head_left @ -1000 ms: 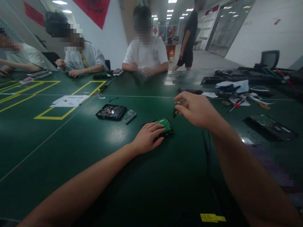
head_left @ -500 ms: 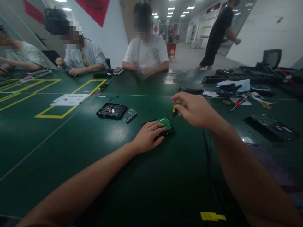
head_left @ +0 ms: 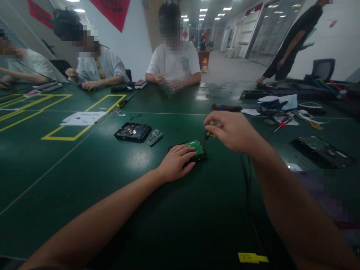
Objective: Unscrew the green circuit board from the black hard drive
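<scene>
A hard drive [head_left: 199, 148] with a green circuit board on top lies on the dark green table. My left hand [head_left: 177, 161] presses on its left part, fingers over the board and thumb along the near edge, hiding much of it. In my right hand [head_left: 232, 131] is a yellow and black screwdriver [head_left: 207, 134], pinched by the handle and held almost upright. Its tip meets the board's right end; the screw itself is too small to make out. Left of the drive lie a small circuit board [head_left: 155, 137] and an open black drive casing [head_left: 132, 132].
Another hard drive [head_left: 323, 150] lies at the right. Beyond it are a red-handled screwdriver [head_left: 285, 122], white and blue gloves [head_left: 281, 102] and a dark cylindrical tool [head_left: 226, 107]. A second yellow screwdriver [head_left: 125, 101] and paper [head_left: 84, 118] lie at left. Several people sit opposite.
My right hand and the screwdriver have shifted very slightly; my left hand and the drive stay put. In the background a walking person has moved to the right.
</scene>
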Available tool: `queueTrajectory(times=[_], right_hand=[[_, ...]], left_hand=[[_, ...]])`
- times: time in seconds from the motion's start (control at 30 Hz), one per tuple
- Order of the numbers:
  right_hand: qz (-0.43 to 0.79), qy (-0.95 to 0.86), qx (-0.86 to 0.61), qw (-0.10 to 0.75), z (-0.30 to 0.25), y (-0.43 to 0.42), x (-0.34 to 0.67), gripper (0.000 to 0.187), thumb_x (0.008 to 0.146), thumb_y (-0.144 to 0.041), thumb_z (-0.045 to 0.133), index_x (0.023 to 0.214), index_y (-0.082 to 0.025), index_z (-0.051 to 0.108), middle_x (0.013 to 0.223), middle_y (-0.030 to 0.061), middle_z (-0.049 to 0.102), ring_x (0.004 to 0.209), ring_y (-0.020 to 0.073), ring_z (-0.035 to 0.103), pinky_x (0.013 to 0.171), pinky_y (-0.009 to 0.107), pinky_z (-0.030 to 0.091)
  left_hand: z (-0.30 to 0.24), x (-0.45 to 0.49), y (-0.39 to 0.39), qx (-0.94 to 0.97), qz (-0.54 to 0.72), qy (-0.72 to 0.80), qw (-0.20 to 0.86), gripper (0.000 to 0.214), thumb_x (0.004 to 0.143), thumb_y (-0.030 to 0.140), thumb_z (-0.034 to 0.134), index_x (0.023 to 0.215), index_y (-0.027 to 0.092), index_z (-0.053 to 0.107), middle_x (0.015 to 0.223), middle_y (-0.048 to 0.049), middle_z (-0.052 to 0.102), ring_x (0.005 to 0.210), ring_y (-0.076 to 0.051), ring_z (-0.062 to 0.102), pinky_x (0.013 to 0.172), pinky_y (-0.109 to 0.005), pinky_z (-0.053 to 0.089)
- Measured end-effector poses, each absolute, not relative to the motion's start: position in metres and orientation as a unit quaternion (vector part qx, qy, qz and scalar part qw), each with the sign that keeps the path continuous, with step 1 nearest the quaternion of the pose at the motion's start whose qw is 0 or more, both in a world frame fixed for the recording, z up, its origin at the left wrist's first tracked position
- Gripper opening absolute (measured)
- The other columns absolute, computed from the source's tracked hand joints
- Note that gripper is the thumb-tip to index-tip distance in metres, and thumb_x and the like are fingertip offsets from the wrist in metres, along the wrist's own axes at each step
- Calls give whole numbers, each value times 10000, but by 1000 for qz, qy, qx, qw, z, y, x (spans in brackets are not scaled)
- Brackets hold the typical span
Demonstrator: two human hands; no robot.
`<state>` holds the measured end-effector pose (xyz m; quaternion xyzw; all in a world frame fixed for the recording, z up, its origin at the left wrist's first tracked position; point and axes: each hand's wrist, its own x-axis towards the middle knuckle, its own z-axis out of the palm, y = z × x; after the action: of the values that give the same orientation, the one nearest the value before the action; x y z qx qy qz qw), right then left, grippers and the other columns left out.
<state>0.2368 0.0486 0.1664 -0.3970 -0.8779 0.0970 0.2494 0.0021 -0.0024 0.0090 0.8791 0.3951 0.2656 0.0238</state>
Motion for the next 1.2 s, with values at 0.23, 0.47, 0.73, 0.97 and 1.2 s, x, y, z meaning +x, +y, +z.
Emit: queueTrajectory(times=[0.23,0.47,0.73,0.97,1.2], right_hand=[[67,-863,-431,254,164,52,239,194,936,-287,662,1085,-185,732,870,70,781,806,257,724,803,385,507],[79,-871,-405,265,164,50,236,121,954,-279,630,991,-223,730,900,44,774,840,232,695,773,348,476],[101,-867,-412,260,165,49,236,196,964,-230,605,1107,-205,736,961,71,797,831,239,729,797,367,509],[94,-862,-434,245,163,49,235,176,954,-296,649,1080,-193,717,869,65,783,790,246,719,766,365,501],[118,-873,-406,243,166,47,236,131,976,-254,605,999,-224,730,860,32,784,774,213,716,749,337,487]], left_hand=[[8,2,-3,877,274,394,22,385,1030,343,605,1397,231,646,1421,-107,675,1373,-305,589,1165,-566,471],[8,2,-3,880,267,392,16,387,1040,359,595,1399,223,643,1429,-107,672,1375,-299,588,1166,-556,470],[9,2,-3,879,268,393,22,395,1035,356,600,1409,238,641,1430,-106,671,1383,-308,584,1170,-572,466],[8,3,-2,881,270,389,20,384,1037,354,598,1398,231,644,1429,-103,671,1371,-304,591,1163,-558,473],[8,2,-2,879,276,388,24,403,1024,345,616,1414,246,636,1424,-109,675,1373,-306,590,1158,-575,473]])
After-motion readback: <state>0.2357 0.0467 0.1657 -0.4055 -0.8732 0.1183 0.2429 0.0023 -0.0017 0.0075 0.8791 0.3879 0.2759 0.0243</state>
